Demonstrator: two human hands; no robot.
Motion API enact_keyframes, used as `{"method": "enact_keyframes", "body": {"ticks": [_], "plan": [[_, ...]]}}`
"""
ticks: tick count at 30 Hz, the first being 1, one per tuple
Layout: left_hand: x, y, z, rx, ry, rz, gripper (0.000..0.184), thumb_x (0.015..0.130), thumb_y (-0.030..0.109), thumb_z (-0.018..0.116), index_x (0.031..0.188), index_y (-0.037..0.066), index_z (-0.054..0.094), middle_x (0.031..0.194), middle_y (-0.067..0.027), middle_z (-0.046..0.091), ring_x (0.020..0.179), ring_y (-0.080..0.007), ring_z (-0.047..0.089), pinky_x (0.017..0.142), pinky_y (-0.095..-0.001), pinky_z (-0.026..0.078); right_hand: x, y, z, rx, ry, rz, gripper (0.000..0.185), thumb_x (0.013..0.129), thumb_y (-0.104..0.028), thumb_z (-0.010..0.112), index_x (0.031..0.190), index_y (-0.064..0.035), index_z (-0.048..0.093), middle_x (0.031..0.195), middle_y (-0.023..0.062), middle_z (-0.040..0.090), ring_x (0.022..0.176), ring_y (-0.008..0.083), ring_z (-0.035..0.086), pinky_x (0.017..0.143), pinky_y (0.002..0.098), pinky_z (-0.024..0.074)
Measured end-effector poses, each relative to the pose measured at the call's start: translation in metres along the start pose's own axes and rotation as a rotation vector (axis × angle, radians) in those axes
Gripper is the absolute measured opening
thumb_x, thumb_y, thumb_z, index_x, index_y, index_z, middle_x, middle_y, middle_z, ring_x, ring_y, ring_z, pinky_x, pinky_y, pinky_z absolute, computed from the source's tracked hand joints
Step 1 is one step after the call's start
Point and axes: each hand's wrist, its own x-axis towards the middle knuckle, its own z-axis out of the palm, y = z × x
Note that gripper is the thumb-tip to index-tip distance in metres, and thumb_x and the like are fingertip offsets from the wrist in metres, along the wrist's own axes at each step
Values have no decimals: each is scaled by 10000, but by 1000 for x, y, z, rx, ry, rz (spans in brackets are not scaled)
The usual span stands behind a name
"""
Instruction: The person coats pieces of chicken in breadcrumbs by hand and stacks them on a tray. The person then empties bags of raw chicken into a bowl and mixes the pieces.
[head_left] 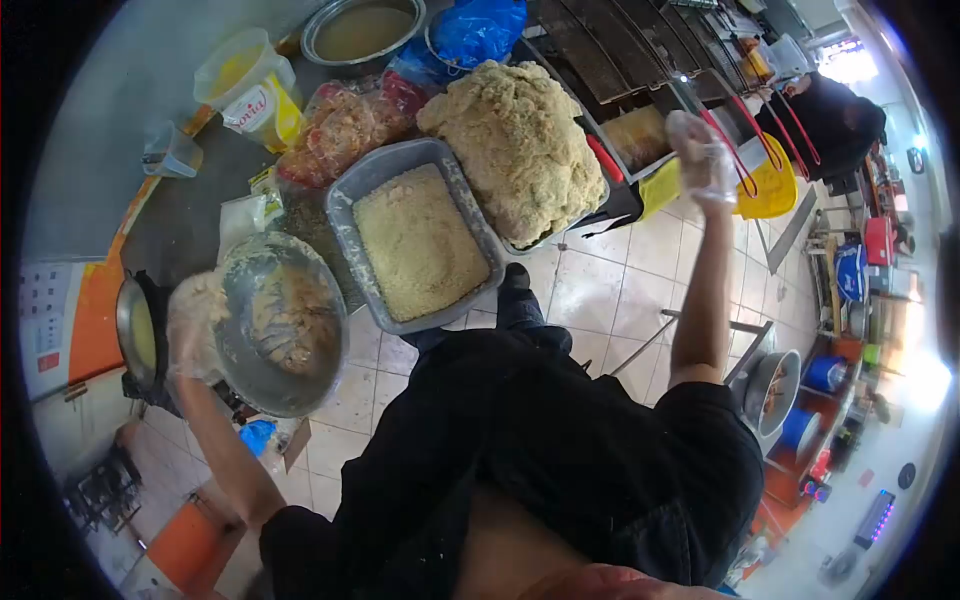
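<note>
My left hand (pixel 196 325), in a clear plastic glove smeared with pale coating, is at the left rim of a grey metal bowl (pixel 325 370) and appears to grip it. Inside the bowl lies a wet, brownish mix. My right hand (pixel 700 160), also gloved, is raised out to the right near the red-handled fryer baskets; its fingers are blurred and I see nothing in them. Between my hands, a grey tub (pixel 345 215) holds fine, pale crumbs. Beyond it, a big mound of breaded pieces (pixel 520 145) is heaped on a tray.
A plastic bag of reddish food (pixel 350 125), a white and yellow bucket (pixel 250 90) and a metal pot (pixel 365 30) stand on the counter. A yellow basin (pixel 770 185) is near a person in dark clothes (pixel 835 125). A metal bowl (pixel 775 385) sits at right.
</note>
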Motion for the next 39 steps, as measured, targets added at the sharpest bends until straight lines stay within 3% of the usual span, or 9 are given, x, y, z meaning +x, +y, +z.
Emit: {"method": "enact_keyframes", "body": {"ticks": [4,12,14,17,20,23,25,32,39], "plan": [[-65,161,245,242,82,305,224,862,186,599,993,4,599,786,-16,544,655,-116,528,625,-258,483,39,46,-62,-579,33,7,566,846,-575,559,1162,-111,632,1058,207,650,1008,344,616,869,405,469],[121,245,364,601,-275,537,386,875,267,590,1142,-11,574,988,-76,620,948,-189,591,883,-326,470,57,117,-89,-418,-370,164,691,844,-588,561,1276,-48,553,1052,218,660,1008,319,639,876,374,468],[173,259,418,1112,-374,1251,448,871,279,592,1204,-17,547,1065,-92,634,1023,-201,591,921,-318,459,51,108,-92,-331,-367,209,706,847,-582,566,1280,-25,541,1066,220,657,1021,311,638,883,369,466],[151,271,552,154,-412,504,188,886,170,627,1025,49,591,1011,-85,604,975,-236,584,901,-355,470,44,141,-81,-220,-268,24,668,848,-543,601,1260,-19,555,1103,212,650,1022,314,639,857,364,486],[305,269,599,637,-762,810,457,825,157,633,1215,-58,527,983,-146,661,985,-230,632,873,-332,505,41,101,-93,-242,-255,70,451,910,-449,564,1176,-89,622,1150,215,617,1032,344,610,858,358,482],[380,235,668,102,-778,312,343,796,14,629,1129,-47,575,955,-174,655,882,-277,648,830,-405,542,39,158,-73,-367,-110,-406,514,864,-496,586,1150,-71,631,1038,219,648,935,370,634,810,414,498],[452,206,701,911,-598,972,355,775,-30,614,1125,-47,558,1007,-151,666,892,-259,653,780,-426,557,40,112,-85,-121,-117,139,536,865,-505,576,1170,-67,619,1044,220,644,940,369,632,811,409,501],[403,206,768,1072,-565,397,213,726,40,625,924,73,697,971,-99,695,882,-215,676,770,-327,539,37,112,-88,-98,-54,70,451,851,-360,665,1126,-6,615,1031,222,643,893,363,649,782,406,517],[422,188,757,1513,-178,712,267,712,132,646,968,139,723,1088,-52,683,1049,-238,629,873,-368,518,39,124,-76,-194,-25,84,548,862,-495,587,1161,-36,597,1026,229,630,868,392,634,749,453,509]]}}
